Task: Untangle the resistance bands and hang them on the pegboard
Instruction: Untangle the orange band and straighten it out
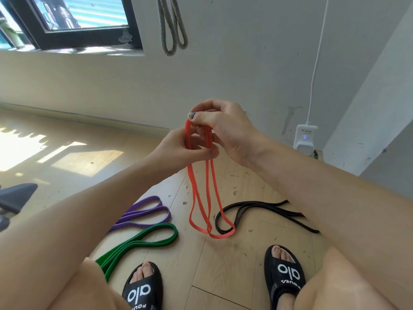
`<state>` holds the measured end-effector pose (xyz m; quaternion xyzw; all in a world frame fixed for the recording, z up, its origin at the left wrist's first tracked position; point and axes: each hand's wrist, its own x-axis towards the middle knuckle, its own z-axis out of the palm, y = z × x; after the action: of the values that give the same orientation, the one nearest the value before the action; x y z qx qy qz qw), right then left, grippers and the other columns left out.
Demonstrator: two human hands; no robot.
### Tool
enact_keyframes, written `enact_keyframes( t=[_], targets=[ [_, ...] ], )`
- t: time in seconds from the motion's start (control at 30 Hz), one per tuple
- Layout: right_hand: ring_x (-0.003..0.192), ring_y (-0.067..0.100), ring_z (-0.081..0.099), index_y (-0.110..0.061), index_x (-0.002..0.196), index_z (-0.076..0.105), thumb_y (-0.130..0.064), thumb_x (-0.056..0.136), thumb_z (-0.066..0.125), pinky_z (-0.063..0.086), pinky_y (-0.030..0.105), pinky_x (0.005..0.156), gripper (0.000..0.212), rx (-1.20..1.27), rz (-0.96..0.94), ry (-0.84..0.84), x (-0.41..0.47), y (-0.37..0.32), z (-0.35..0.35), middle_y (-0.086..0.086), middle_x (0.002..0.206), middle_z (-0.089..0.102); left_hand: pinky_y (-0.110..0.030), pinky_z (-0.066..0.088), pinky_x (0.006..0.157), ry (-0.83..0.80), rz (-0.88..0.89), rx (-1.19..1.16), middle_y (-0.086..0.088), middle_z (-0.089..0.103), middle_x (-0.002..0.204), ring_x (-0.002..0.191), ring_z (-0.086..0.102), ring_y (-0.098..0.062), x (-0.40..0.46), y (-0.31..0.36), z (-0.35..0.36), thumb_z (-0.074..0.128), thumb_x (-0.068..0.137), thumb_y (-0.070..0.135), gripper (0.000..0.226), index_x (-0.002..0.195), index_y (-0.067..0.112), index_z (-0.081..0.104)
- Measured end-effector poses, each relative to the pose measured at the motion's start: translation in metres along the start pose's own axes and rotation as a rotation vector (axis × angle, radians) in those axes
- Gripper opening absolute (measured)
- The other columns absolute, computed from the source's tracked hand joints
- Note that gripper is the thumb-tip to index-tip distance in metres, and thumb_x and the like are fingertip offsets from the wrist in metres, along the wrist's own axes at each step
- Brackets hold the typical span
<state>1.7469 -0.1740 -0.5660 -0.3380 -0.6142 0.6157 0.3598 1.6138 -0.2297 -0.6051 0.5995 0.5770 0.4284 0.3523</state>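
A thin orange resistance band [206,198] hangs in several loops from both my hands at the centre of the view. My left hand [178,148] pinches its strands from the left. My right hand [225,128] grips the top of the loops from the right, thumb over them. The band's lower loops dangle just above the wooden floor. On the floor lie a purple band [143,212], a green band [143,241] and a black band [263,210], each folded on itself. A grey band [172,27] hangs on the white wall above; its hook is out of frame.
My two feet in black slides [143,287] [283,274] stand on the wooden floor [223,265]. A white plug adapter [305,137] with a cable sits at the wall on the right. A dark-framed window [73,21] is at upper left, a dark chair base [15,198] at far left.
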Motion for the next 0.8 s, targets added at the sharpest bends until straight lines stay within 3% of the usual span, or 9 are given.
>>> enact_keyframes(
  t=[0.1, 0.3, 0.4, 0.53, 0.8],
  targets=[
    [0.075, 0.018, 0.063, -0.007, 0.099, 0.07, -0.002, 0.092, 0.066, 0.06, 0.029, 0.068, 0.009, 0.026, 0.0, -0.005, -0.001, 0.0, -0.001, 0.008, 0.09, 0.069, -0.013, 0.055, 0.072, 0.014, -0.003, 0.003, 0.014, 0.077, 0.084, 0.086, 0.074, -0.008, 0.0, 0.0, 0.004, 0.074, 0.089, 0.003, 0.021, 0.107, 0.009, 0.066],
    [0.077, 0.021, 0.061, -0.006, 0.099, 0.069, 0.001, 0.093, 0.063, 0.059, 0.03, 0.067, 0.011, 0.082, 0.006, -0.016, -0.001, -0.001, -0.001, 0.007, 0.087, 0.068, -0.017, 0.057, 0.074, 0.029, -0.003, -0.001, 0.003, 0.077, 0.084, 0.086, 0.075, -0.016, 0.001, 0.0, 0.001, 0.075, 0.088, 0.004, 0.019, 0.104, 0.009, 0.067],
    [0.076, 0.021, 0.061, -0.007, 0.098, 0.069, 0.001, 0.092, 0.063, 0.058, 0.028, 0.065, 0.011, 0.108, 0.007, -0.01, -0.001, -0.001, -0.001, 0.007, 0.085, 0.067, -0.023, 0.061, 0.079, 0.003, -0.022, -0.003, 0.003, 0.078, 0.089, 0.09, 0.076, -0.018, 0.001, 0.0, 0.0, 0.075, 0.089, 0.008, 0.018, 0.104, 0.014, 0.068],
    [0.066, 0.017, 0.058, -0.006, 0.098, 0.068, 0.004, 0.091, 0.063, 0.055, 0.031, 0.067, 0.013, 0.123, 0.001, -0.01, -0.001, 0.0, -0.005, 0.003, 0.082, 0.07, -0.038, 0.063, 0.086, -0.041, -0.054, 0.027, -0.008, 0.077, 0.099, 0.095, 0.075, -0.023, 0.0, -0.005, -0.008, 0.075, 0.09, 0.015, 0.021, 0.109, 0.007, 0.071],
    [0.069, 0.017, 0.055, -0.004, 0.104, 0.07, 0.002, 0.089, 0.066, 0.055, 0.029, 0.066, 0.017, 0.157, 0.012, -0.022, 0.0, 0.0, -0.01, 0.001, 0.08, 0.069, -0.039, 0.061, 0.091, -0.093, -0.016, 0.191, -0.007, 0.076, 0.093, 0.092, 0.075, -0.022, 0.0, -0.009, -0.019, 0.069, 0.094, 0.02, 0.014, 0.103, 0.011, 0.074]
  ],
)
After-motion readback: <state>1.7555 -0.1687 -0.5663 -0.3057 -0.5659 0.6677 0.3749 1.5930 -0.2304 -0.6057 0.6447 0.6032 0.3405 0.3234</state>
